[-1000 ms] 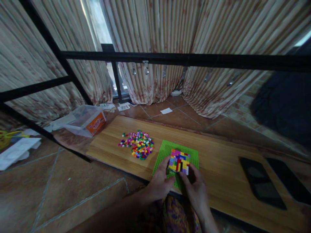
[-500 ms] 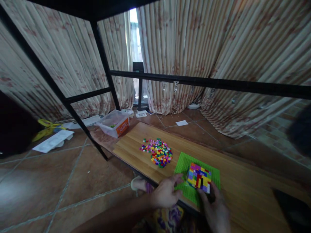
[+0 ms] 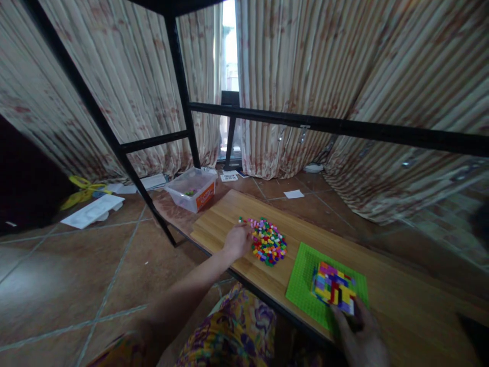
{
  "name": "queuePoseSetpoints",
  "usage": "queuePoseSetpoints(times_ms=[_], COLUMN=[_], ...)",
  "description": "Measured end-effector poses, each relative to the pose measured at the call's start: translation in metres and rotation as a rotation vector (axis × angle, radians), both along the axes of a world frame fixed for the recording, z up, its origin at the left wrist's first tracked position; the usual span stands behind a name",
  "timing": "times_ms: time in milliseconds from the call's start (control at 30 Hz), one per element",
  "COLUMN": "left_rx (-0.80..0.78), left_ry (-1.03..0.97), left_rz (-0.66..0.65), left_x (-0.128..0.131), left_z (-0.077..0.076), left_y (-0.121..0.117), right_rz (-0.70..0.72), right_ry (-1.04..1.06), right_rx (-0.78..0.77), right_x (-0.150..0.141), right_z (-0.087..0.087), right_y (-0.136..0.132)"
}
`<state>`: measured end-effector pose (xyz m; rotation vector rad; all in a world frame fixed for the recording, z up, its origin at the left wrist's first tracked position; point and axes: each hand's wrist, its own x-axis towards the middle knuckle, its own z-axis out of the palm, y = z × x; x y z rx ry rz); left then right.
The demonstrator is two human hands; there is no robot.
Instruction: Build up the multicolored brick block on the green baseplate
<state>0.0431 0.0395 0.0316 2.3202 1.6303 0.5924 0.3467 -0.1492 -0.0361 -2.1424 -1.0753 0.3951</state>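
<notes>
My left hand reaches to the left edge of a pile of small coloured toy bricks. Its fingers are curled together at the pile; what they pinch, if anything, is hidden. A low multicoloured brick block stands on the green baseplate, with a dark opening near the front of its top. My right hand grips the block's front right corner, thumb at the front and a finger along the right side.
The pile and baseplate share a wooden board. A clear plastic box with an orange label and some bricks inside stands past its far left end. A dark flat object lies at right. Black metal bars cross behind.
My left hand has left the brick block and moved left to the loose pile. My right hand stays at the block's corner. The view has swung left.
</notes>
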Motion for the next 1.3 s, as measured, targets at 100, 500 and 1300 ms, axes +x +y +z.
queuePoseSetpoints(times_ms=[100, 500, 1300], left_rx=[0.008, 0.024, -0.467], left_ry=[0.089, 0.22, -0.707], left_rz=[-0.015, 0.016, -0.326], left_x=[0.007, 0.03, 0.147], left_z=[-0.004, -0.003, -0.01], left_y=[0.016, 0.024, -0.045], right_rz=[-0.026, -0.056, 0.043], right_ry=[-0.004, -0.041, -0.031], right_rx=[-0.008, 0.041, 0.271], right_x=[-0.006, -0.015, -0.021], right_z=[0.006, 0.008, 0.01], right_y=[-0.001, 0.001, 0.005])
